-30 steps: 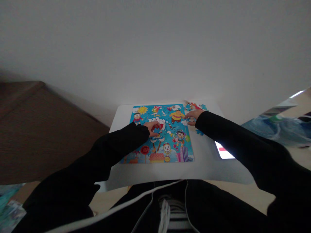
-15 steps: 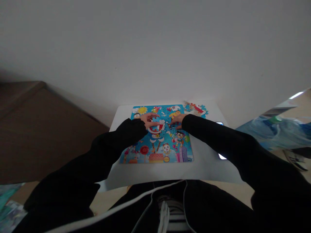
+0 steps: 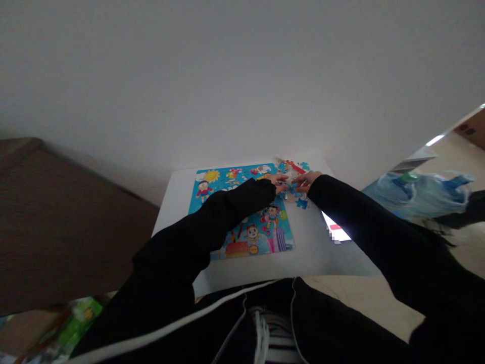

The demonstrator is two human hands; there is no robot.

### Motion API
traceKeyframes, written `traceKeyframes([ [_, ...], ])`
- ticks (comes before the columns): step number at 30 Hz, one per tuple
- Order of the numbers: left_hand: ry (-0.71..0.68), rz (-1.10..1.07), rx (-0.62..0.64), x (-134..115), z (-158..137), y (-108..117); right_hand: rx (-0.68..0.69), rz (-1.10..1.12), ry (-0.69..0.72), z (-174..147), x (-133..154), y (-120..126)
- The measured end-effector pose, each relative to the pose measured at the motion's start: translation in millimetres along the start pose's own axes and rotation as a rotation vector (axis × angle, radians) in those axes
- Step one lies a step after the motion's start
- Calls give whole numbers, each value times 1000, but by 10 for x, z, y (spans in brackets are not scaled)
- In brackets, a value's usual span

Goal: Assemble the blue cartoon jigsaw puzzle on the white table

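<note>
A jigsaw puzzle (image 3: 271,235) with bright blue cartoon pictures lies on the white table, partly covered by my left sleeve. To its right, against the wall, is a heap of loose puzzle pieces (image 3: 296,168); a blue puzzle piece (image 3: 302,203) lies at its near edge. My left hand (image 3: 278,182) reaches across the puzzle to the left side of the heap, thumb and fingers apart. Facing it over the same pieces is my right hand (image 3: 306,181), fingers stretched out and touching the heap. I see no piece held in either hand.
A lit phone (image 3: 337,227) lies on the white table (image 3: 242,270), partly under my right forearm. The pale wall (image 3: 242,91) rises behind the table. A brown wooden cabinet (image 3: 76,227) stands left. Plastic-wrapped bottles (image 3: 424,194) are on the floor at right.
Both hands have left the middle of the puzzle and moved right to the loose pieces. My left forearm now crosses the puzzle. The view has shifted slightly.
</note>
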State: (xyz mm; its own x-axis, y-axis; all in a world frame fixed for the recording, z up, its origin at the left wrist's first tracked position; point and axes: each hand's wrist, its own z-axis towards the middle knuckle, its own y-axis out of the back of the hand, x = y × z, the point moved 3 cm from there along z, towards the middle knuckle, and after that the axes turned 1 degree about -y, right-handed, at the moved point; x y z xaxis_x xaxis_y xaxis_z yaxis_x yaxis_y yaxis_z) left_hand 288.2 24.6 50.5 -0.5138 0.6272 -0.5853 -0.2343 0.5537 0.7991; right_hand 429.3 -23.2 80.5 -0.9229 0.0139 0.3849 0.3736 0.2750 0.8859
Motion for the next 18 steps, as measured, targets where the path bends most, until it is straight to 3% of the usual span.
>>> traceKeyframes([
  [3, -63, 40, -33, 145, -200, 247, -44, -52, 30, -143, 122, -36],
  [6, -181, 120, 69, 316, -528, 339, 45, -80, 131, -216, 362, -159],
  [11, -118, 294, 170, 563, -917, 245, 65, -174, 247, -116, 788, -404],
  [14, -86, 375, 241, 642, -990, 208, 67, -287, 257, 51, 987, -544],
  [18, -141, 350, 307, 686, -1064, 220, 123, -378, 249, 198, 1174, -688],
])
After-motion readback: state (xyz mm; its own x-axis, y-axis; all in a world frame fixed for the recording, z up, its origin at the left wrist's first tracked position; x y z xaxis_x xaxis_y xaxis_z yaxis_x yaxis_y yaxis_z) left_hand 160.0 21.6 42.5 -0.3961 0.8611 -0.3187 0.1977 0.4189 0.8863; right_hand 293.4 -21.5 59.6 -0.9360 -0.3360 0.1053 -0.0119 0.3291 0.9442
